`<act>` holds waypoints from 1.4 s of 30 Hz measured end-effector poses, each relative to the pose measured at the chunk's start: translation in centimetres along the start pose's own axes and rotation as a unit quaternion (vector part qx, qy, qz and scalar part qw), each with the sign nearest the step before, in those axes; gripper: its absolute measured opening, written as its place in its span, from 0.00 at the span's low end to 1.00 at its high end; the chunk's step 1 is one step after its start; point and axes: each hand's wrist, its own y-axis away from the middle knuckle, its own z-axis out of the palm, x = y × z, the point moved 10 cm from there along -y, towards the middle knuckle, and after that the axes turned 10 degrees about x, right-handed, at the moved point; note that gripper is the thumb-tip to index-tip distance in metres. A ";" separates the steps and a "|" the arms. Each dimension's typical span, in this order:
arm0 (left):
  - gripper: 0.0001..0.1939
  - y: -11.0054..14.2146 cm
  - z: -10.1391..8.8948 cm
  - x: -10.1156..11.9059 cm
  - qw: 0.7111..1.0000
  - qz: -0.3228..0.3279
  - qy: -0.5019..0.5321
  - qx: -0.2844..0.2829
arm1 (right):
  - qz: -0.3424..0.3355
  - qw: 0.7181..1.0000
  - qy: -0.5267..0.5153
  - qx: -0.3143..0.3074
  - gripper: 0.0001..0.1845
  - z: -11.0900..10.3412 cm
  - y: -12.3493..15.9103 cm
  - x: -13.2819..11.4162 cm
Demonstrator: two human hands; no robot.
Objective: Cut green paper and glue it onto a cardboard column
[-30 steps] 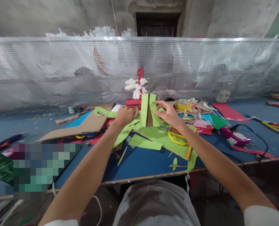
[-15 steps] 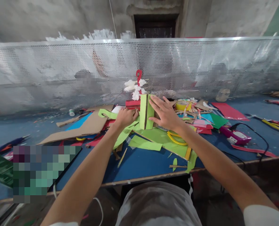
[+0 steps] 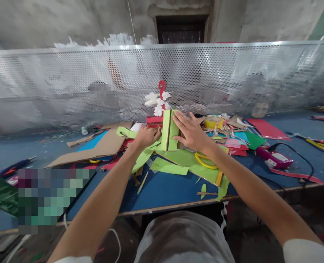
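A small light-green paper-covered cardboard block [image 3: 166,130] stands on end between my hands, a dark open seam running down its near side. My right hand [image 3: 191,132] lies flat against its right face, fingers spread. To the left, my left hand [image 3: 148,136] is closed around a green hook-shaped strip [image 3: 126,132]. The strip's curled end sticks out to the left, while the part within my fingers is hidden. Beneath lie green paper sheets and offcuts [image 3: 169,166]. Just behind stands a red hook-shaped stand [image 3: 162,86] with white flowers [image 3: 158,107].
Yellow-handled scissors [image 3: 205,160] lie near my right forearm. A yellow tape roll [image 3: 213,122], a magenta device [image 3: 276,157] with a black cord and red card [image 3: 267,128] are to the right. Cardboard [image 3: 96,149] lies left. Perforated metal panel [image 3: 69,84] bounds the back.
Both hands keep the same hold on the green block and strip. The whole view has shifted very slightly; nothing else has visibly moved.
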 end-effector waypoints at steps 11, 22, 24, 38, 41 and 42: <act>0.31 -0.1 0.2 -0.8 0.999 -0.042 0.016 -0.006 | 0.004 0.999 -0.022 -0.030 0.49 0.7 0.2 -0.1; 0.33 -0.2 0.3 -2.6 0.996 -0.081 0.027 0.000 | -0.086 0.994 -0.047 -0.043 0.40 0.6 0.5 -2.2; 0.34 -0.2 0.0 -2.6 0.996 -0.086 0.033 0.004 | -0.089 0.995 -0.044 -0.033 0.42 0.4 0.4 -2.6; 0.34 -0.3 -0.2 -2.6 0.993 -0.099 0.062 0.023 | -0.130 0.989 -0.070 0.021 0.21 -1.6 0.4 -3.6; 0.34 -0.3 -0.3 -2.8 0.992 -0.101 0.072 0.027 | -0.112 0.989 -0.091 0.042 0.18 -2.1 0.5 -3.0; 0.34 -0.3 -0.3 -2.9 0.992 -0.102 0.073 0.027 | -0.091 0.989 -0.097 0.057 0.17 -2.3 0.5 -2.4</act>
